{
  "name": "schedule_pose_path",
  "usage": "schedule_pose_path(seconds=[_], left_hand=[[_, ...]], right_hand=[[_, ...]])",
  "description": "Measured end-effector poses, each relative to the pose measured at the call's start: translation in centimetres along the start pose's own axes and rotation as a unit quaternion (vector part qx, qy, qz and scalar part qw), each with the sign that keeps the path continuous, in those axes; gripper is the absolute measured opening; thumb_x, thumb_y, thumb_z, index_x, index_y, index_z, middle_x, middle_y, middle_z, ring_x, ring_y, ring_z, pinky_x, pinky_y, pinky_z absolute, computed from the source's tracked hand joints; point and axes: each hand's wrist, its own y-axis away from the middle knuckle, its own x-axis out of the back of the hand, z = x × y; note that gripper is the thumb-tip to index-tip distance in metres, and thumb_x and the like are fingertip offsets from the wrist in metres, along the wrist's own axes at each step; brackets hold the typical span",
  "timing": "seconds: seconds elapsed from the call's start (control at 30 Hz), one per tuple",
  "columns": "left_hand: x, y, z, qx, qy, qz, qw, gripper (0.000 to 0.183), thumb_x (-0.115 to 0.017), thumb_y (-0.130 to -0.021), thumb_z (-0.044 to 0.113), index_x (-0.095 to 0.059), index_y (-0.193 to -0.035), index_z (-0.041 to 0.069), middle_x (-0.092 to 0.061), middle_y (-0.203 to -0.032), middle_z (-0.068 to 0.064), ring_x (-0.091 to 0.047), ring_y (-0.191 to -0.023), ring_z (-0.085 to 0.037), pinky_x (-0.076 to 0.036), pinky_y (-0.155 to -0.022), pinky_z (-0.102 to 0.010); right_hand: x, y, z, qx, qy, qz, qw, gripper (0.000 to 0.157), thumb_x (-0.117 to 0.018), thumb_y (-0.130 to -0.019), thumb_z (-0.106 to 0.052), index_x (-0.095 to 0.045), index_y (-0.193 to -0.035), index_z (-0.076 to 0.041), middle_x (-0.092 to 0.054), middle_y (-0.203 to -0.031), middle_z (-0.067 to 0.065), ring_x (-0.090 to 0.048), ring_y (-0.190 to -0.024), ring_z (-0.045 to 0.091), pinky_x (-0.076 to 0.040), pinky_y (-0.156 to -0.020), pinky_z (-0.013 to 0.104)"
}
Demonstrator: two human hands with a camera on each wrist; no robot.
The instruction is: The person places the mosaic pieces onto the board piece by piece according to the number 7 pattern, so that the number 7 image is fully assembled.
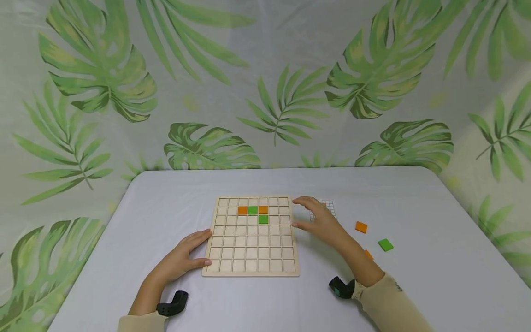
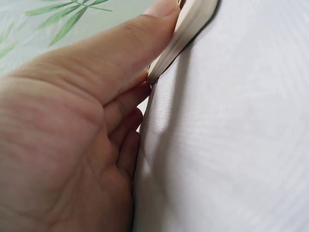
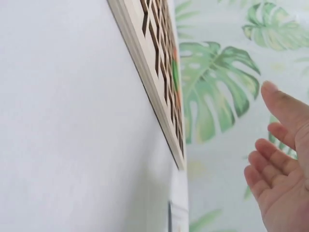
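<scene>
progress is judged to be partial: within the wooden board (image 1: 250, 241), laid flat on the white surface (image 1: 166, 198), only four compartments are filled. in the second row from the far edge, a left inset orange tile (image 1: 242, 210), a middle inset green tile (image 1: 252, 210) and a right inset orange tile (image 1: 263, 210) are seated side by side; in the third row, a lower inset green tile (image 1: 263, 220) is set directly nearer than the right one. to the right of the board, a loose orange tile (image 1: 361, 227), a loose green tile (image 1: 386, 245) and a half-hidden orange tile (image 1: 368, 254) beside the right forearm (image 1: 357, 260) are seen unplaced and are judged to be what is left; whether more are hidden cannot be told. a gridded card (image 1: 329, 206) is partly covered by the right hand (image 1: 322, 225), so its whole pattern cannot be read. the board's left edge is touched by the left hand (image 1: 182, 257), its fingers relaxed rather than clenched. the right hand is held just beside the right edge, its fingers released and spread, with nothing grasped.
</scene>
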Motion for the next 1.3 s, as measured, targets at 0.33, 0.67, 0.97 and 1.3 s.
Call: schedule_pose_path(seconds=[0.33, 0.67, 0.97, 1.3], left_hand=[[0.0, -0.1, -0.1, -0.011, -0.005, 0.0, 0.9999, 0.078, -0.071, -0.073, 0.036, -0.037, -0.138, 0.008, -0.032, -0.142, -0.011, -0.02, -0.13, -0.034, -0.019, -0.101, -0.054], [0.0, -0.1, -0.1, -0.004, 0.002, -0.004, 1.0, 0.079, -0.072, -0.073, 0.036, -0.037, -0.138, 0.009, -0.031, -0.142, -0.01, -0.02, -0.131, -0.033, -0.019, -0.101, -0.053], [0.1, -0.1, -0.1, -0.002, 0.003, 0.0, 1.0, 0.079, -0.072, -0.073, 0.036, -0.037, -0.138, 0.008, -0.031, -0.142, -0.01, -0.02, -0.131, -0.033, -0.018, -0.101, -0.054], [0.0, 0.0, -0.1, -0.001, 0.004, -0.002, 1.0, 0.078, -0.073, -0.072, 0.034, -0.038, -0.138, 0.008, -0.032, -0.142, -0.01, -0.02, -0.131, -0.033, -0.018, -0.102, -0.053]], right_hand=[[4.7, 7.0, 2.8, -0.034, 0.007, 0.0, 0.999, 0.064, -0.071, -0.075, -0.033, -0.045, -0.13, -0.013, -0.041, -0.132, 0.005, -0.041, -0.114, 0.035, -0.048, -0.075, 0.046], [7.5, 11.8, 5.4, -0.088, 0.042, -0.048, 0.994, 0.058, -0.072, -0.075, -0.034, -0.05, -0.125, -0.014, -0.047, -0.127, 0.009, -0.048, -0.108, 0.037, -0.042, -0.084, 0.049], [8.0, 13.2, 7.2, -0.054, 0.051, -0.055, 0.996, 0.04, -0.072, -0.076, -0.017, -0.059, -0.113, -0.008, -0.055, -0.115, 0.005, -0.048, -0.104, 0.004, -0.035, -0.085, 0.009], [7.3, 12.8, 7.8, -0.017, 0.111, -0.017, 0.994, 0.024, -0.074, -0.072, -0.006, -0.065, -0.094, -0.006, -0.056, -0.104, 0.005, -0.055, -0.087, 0.009, -0.048, -0.075, 0.022]])
